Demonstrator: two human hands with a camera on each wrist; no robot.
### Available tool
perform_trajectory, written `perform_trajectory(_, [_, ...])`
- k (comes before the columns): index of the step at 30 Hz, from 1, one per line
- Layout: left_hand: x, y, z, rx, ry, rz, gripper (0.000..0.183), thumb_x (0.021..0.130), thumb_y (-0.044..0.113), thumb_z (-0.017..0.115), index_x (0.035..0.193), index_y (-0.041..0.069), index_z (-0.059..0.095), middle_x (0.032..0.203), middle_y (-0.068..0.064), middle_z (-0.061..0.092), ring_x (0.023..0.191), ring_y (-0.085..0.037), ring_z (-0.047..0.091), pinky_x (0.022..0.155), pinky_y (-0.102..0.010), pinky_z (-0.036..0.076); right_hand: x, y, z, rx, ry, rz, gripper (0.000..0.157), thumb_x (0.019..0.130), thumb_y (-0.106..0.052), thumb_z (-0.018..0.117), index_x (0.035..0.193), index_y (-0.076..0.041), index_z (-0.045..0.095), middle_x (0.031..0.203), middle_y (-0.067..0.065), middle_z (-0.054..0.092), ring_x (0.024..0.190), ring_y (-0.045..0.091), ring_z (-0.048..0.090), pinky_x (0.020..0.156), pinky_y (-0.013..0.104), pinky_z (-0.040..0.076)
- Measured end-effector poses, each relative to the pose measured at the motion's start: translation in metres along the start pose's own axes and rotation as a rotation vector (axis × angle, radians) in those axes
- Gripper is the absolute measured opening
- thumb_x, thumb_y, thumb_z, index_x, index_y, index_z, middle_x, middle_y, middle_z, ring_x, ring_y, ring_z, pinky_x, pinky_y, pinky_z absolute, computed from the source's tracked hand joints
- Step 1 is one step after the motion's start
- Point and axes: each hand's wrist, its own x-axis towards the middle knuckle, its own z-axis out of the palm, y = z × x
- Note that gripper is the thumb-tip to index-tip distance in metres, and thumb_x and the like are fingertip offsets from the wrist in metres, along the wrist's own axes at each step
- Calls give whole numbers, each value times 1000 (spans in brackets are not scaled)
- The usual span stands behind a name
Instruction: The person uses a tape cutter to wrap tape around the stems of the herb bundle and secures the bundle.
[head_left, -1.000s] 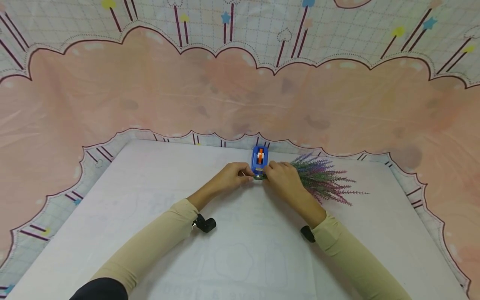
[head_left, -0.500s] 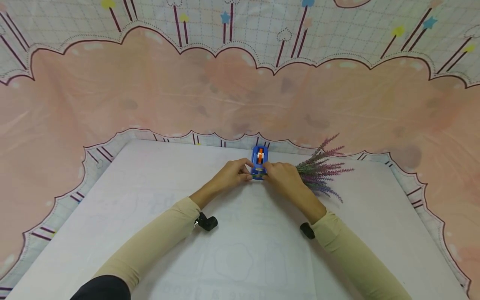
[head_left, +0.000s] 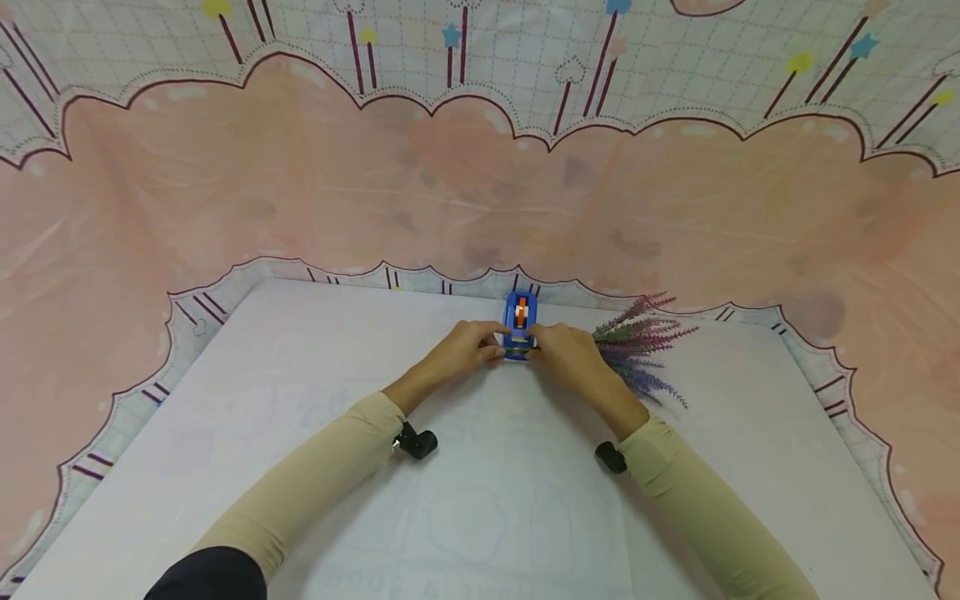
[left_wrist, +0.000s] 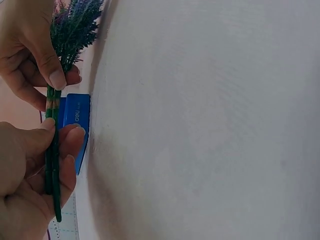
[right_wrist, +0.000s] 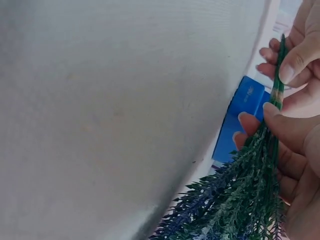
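Note:
A bunch of artificial lavender (head_left: 637,346) lies sideways across both hands, its pink and purple flower heads fanning out to the right. My left hand (head_left: 468,346) pinches the lower green stems (left_wrist: 55,172) between thumb and fingers. Higher up, close under the leaves, my right hand (head_left: 573,354) grips the same stems. Between the two hands a band of tape (left_wrist: 52,104) circles the stems. Right behind them stands a blue tape dispenser (head_left: 516,340) with an orange wheel. In the right wrist view the fingertips overlap the dispenser (right_wrist: 242,112).
The white table (head_left: 390,500) spreads in front of the forearms, and its back edge runs just behind the dispenser. A pink patterned cloth (head_left: 375,192) hangs behind and along the sides. Black wrist cameras (head_left: 416,442) are strapped near both cuffs.
The lavender has turned about its stems: purple heads were on top a second ago, pink ones are on top now. Both hands have stayed nearly in place in front of the dispenser.

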Motion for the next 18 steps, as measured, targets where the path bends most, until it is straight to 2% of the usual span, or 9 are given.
perform_trajectory(6, [2,2,0,32,-31,-2,38,99,7,65,136,0,62,82,-6,75,71,-10,66,77,-28,55,1,2,1,9,1,-9,38,95,-24,73,129,-7,68,103,10,76,89,27,72,75,43,59])
perform_trajectory(13, [5,4,-1,112,-48,9,39,97,6,68,135,-1,63,89,-6,77,76,-9,67,80,-28,57,2,2,1,12,-4,6,37,94,-23,75,128,-7,70,101,10,76,86,26,72,76,43,58])
perform_trajectory(18, [3,4,-1,101,-40,-11,39,96,6,69,135,1,64,90,-5,77,76,-8,67,79,-28,57,3,1,2,7,3,-4,38,93,-22,76,127,-7,71,103,11,77,88,28,73,75,44,59])
